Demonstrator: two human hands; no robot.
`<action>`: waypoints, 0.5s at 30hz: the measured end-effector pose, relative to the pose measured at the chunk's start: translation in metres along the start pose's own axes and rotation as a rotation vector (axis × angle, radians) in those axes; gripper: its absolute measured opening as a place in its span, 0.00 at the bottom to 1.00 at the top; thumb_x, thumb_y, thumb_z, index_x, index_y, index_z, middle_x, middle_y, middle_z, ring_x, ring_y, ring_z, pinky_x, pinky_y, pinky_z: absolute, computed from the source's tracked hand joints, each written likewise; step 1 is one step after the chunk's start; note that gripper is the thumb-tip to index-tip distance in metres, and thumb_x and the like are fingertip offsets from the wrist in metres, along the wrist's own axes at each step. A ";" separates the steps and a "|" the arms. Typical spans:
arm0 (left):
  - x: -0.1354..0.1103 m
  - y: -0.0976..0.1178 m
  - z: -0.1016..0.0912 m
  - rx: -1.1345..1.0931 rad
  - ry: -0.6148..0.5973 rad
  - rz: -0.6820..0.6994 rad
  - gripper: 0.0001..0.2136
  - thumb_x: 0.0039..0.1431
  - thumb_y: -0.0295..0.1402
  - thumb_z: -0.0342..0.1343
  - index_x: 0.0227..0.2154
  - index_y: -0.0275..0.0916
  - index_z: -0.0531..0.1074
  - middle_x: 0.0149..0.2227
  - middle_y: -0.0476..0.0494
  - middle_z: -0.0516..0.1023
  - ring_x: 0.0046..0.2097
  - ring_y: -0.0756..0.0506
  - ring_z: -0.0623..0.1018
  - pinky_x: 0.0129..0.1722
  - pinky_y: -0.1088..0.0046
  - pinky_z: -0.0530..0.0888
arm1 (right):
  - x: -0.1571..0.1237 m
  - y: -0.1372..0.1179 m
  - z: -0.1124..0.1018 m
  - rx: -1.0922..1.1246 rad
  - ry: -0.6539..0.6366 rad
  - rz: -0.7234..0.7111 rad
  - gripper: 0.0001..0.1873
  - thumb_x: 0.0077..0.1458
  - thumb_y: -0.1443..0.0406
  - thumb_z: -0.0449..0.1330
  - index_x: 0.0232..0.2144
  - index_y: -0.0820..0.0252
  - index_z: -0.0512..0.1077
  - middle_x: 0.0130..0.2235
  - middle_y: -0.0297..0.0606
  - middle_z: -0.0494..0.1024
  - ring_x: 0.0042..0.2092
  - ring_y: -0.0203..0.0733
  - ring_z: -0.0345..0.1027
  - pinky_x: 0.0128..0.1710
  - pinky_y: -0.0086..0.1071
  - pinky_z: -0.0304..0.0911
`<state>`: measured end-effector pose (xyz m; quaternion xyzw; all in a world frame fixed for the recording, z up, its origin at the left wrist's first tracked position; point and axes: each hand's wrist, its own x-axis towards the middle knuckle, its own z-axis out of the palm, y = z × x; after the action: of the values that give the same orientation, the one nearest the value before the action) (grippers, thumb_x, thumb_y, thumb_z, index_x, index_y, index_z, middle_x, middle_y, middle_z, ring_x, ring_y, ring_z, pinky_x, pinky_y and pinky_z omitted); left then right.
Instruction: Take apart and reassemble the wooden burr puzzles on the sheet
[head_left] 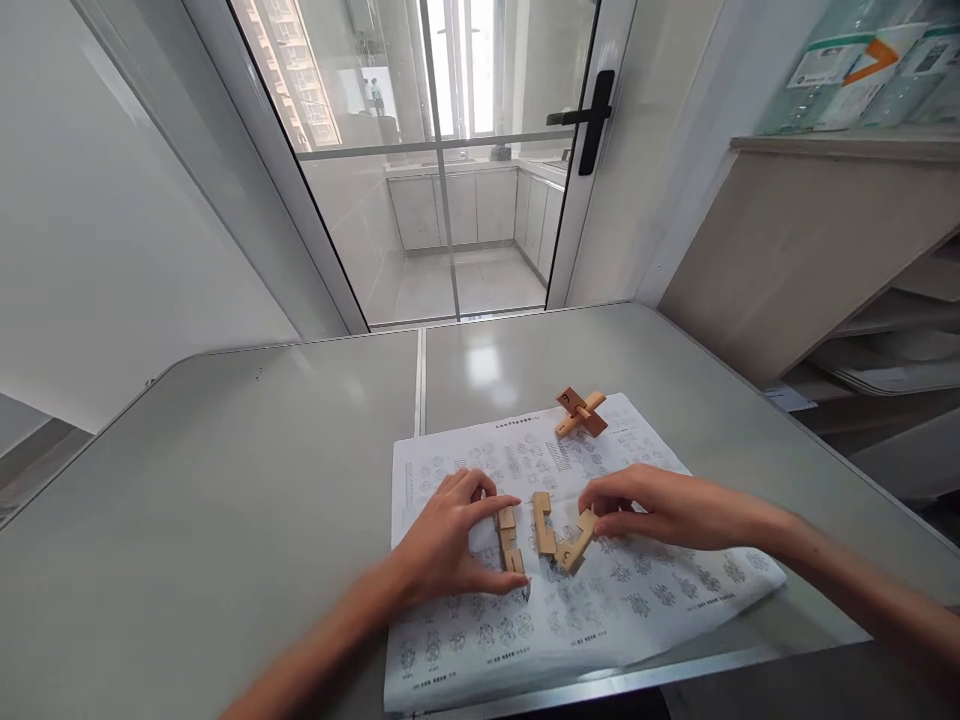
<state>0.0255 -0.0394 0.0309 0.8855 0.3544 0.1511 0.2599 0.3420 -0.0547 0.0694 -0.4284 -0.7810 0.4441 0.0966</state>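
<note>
My left hand (450, 535) spans a notched wooden puzzle piece (508, 540) lengthwise, its index finger at the far end and its thumb at the near end. In the fingertips of my right hand (630, 505) is the upper end of another notched wooden piece (576, 545), which lies slanted and carries a dark mark. Between the hands a third notched piece (541, 525) lies on the paper, close to the slanted one. Beyond them, two crossed wooden pieces (581, 412), one darker brown, sit at the sheet's far edge. Under everything is a printed diagram sheet (465, 635).
The grey table (262, 520) has a pale seam running away from me. A glass door (480, 200) with a black handle (596, 120) stands behind it. At the right is a shelf (847, 148) with packed bottles (832, 80) on top.
</note>
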 end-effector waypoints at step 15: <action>0.026 0.016 0.013 -0.044 -0.082 0.001 0.44 0.47 0.49 0.75 0.65 0.50 0.64 0.61 0.36 0.67 0.50 0.37 0.77 0.52 0.52 0.78 | 0.031 0.001 0.014 0.027 0.044 0.007 0.11 0.69 0.59 0.57 0.44 0.56 0.78 0.38 0.37 0.83 0.36 0.42 0.75 0.33 0.33 0.67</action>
<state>0.0583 -0.0354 0.0310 0.8851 0.3398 0.1225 0.2936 0.3163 -0.0394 0.0536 -0.4395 -0.7710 0.4455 0.1179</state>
